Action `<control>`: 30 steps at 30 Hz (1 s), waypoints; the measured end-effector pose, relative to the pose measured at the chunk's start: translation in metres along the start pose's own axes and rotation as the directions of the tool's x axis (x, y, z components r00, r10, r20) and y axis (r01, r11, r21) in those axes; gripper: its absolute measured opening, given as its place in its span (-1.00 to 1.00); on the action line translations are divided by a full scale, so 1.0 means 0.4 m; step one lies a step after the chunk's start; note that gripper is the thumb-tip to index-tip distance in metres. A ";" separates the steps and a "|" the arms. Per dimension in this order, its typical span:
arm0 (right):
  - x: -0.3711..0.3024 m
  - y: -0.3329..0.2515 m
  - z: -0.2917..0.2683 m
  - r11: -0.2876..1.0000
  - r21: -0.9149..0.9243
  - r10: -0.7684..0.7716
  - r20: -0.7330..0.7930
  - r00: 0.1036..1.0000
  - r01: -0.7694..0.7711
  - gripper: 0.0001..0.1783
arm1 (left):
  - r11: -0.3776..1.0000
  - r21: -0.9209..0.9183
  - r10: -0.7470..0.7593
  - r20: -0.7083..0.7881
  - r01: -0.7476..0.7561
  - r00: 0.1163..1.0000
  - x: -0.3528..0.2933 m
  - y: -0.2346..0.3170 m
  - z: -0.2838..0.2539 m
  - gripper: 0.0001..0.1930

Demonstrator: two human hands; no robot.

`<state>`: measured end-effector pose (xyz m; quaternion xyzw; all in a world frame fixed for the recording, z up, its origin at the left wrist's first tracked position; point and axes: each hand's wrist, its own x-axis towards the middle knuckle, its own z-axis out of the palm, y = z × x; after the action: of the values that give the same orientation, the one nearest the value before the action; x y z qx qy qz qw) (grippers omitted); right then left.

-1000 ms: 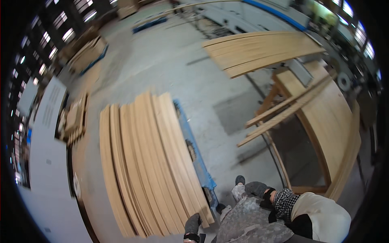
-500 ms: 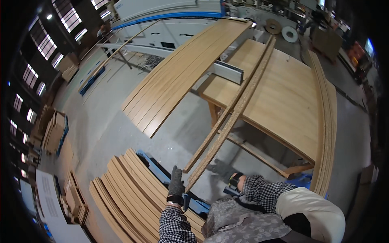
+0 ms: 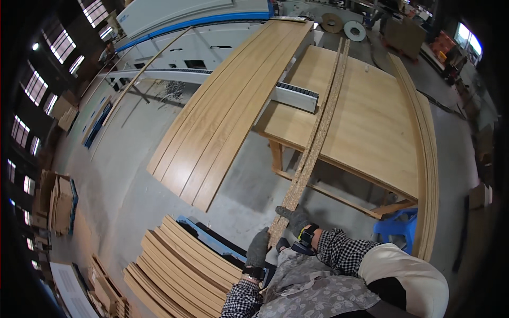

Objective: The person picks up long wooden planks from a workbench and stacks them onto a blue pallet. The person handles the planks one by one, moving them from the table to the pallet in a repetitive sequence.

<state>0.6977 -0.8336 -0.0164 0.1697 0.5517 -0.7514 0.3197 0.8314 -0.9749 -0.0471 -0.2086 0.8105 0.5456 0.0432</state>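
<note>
Two long, rough-speckled strips (image 3: 312, 155) — laid across smooth wooden table (image 3: 377, 119), pinched near one end by gloved right hand (image 3: 297, 218), touched by left hand (image 3: 257, 250) — partly hidden, grip impossible to tell.

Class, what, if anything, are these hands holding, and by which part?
Two long, narrow, speckled tan particleboard strips, held at their near ends: grey-gloved left hand by the tips, grey-gloved right hand slightly farther along.
</note>
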 end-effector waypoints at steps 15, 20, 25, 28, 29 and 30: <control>0.030 0.069 -0.066 0.760 0.637 0.072 0.113 0.991 -0.128 -0.64 | 0.941 0.324 0.026 0.225 -0.100 0.974 -0.042 0.204 -0.020 -0.42; -0.043 0.084 -0.093 0.791 0.590 0.147 0.070 0.987 -0.160 -0.65 | 0.942 0.325 -0.010 0.274 -0.082 0.962 -0.095 0.179 0.001 -0.42; 0.033 0.077 -0.213 0.752 0.659 -0.055 0.095 0.994 -0.021 -0.66 | 0.976 0.172 0.066 0.336 -0.131 0.940 -0.035 0.245 0.071 -0.37; 0.004 -0.046 -0.233 0.810 0.586 0.005 0.017 1.000 -0.014 -0.66 | 0.955 0.234 0.098 0.324 -0.180 0.941 0.001 0.272 0.142 -0.29; 0.013 -0.049 -0.276 0.815 0.578 0.047 -0.004 0.999 -0.036 -0.64 | 0.944 0.262 0.105 0.337 -0.201 0.936 0.011 0.280 0.151 -0.27; 0.027 -0.053 -0.301 0.819 0.571 0.086 -0.023 0.996 -0.058 -0.61 | 0.945 0.236 0.139 0.335 -0.226 0.932 0.014 0.292 0.133 -0.27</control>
<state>0.6637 -0.7200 -0.0477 0.2960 0.3030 -0.8649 0.2693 0.7730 -0.8915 0.0310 -0.0344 0.8760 0.4576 0.1484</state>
